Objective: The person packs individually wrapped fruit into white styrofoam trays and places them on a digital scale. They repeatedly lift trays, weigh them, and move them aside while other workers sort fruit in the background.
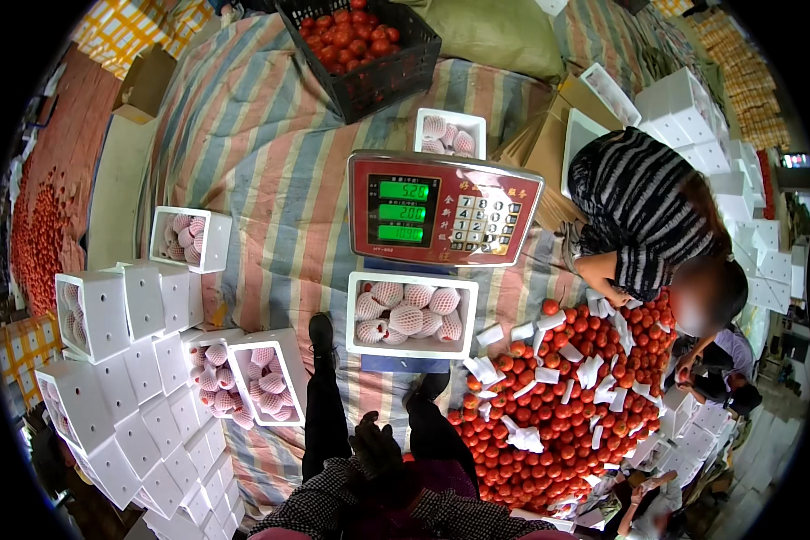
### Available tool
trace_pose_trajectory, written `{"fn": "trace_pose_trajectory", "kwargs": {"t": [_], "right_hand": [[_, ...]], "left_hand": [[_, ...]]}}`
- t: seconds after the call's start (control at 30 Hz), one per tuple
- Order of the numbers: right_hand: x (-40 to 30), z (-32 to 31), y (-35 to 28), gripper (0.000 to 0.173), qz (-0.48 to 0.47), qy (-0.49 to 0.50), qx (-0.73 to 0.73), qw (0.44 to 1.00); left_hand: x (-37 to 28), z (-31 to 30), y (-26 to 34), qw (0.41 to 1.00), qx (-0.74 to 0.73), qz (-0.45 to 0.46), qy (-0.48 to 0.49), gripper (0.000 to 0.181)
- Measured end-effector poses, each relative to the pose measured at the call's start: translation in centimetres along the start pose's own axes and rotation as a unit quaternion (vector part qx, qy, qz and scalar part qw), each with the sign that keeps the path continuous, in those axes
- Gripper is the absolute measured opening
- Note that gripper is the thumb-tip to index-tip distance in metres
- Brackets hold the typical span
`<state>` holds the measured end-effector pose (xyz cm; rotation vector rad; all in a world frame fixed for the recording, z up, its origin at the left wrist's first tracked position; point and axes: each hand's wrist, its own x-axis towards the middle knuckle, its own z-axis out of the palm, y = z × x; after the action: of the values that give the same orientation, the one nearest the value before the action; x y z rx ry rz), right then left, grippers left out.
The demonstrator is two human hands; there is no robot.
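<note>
A dark-gloved hand (376, 444), which looks like my left hand, is close to my waist between my legs. Its fingers look curled, and whether it holds anything is unclear. My right hand cannot be made out; only its checked sleeve shows. Before my feet a white foam box (471, 316) rests on the blue platform (405, 364) of a scale. Inside it lie several tomatoes in pink foam net sleeves (406, 319). Behind the box stands the scale's red display panel (445, 209), with lit green readouts and a keypad.
Loose tomatoes (533, 466) with scraps of white wrapping lie heaped at right, where a person in striped clothing (641, 209) bends over. White foam boxes (135, 378) are stacked at left. A black crate (378, 77) of tomatoes stands on the striped tarp (263, 169) ahead.
</note>
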<state>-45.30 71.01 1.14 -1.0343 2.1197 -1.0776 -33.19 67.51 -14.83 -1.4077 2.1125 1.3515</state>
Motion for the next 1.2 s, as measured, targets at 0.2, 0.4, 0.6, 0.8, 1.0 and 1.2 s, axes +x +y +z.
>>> {"fn": "trace_pose_trajectory", "kwargs": {"t": [0.2, 0.4, 0.6, 0.8, 1.0, 1.2], "right_hand": [[-1.3, -2.0, 0.4, 0.054, 0.027, 0.009, -0.029, 0.999], [-0.7, -1.1, 1.1, 0.055, 0.031, 0.005, -0.006, 0.999], [1.1, -1.0, 2.4, 0.053, 0.024, 0.047, -0.004, 0.999], [2.6, -0.1, 15.4, 0.06, 0.215, 0.061, -0.032, 0.974], [7.1, -1.8, 24.5, 0.058, 0.243, 0.076, -0.188, 0.949], [11.9, 1.3, 29.5, 0.063, 0.146, -0.02, -0.415, 0.898]], "left_hand": [[-1.6, 0.4, 0.3, 1.0, 0.008, -0.005, -0.027, 0.042], [-1.8, -0.7, 0.1, 1.0, 0.014, -0.003, -0.024, 0.042], [-1.5, -0.3, 1.1, 0.999, 0.006, 0.022, -0.038, 0.042], [0.4, 0.2, 3.7, 0.995, 0.027, -0.031, -0.092, 0.051], [0.3, -0.4, 2.5, 0.993, 0.037, -0.052, -0.101, 0.048], [0.7, -0.1, 1.4, 0.99, 0.053, -0.064, -0.115, 0.048]]}}
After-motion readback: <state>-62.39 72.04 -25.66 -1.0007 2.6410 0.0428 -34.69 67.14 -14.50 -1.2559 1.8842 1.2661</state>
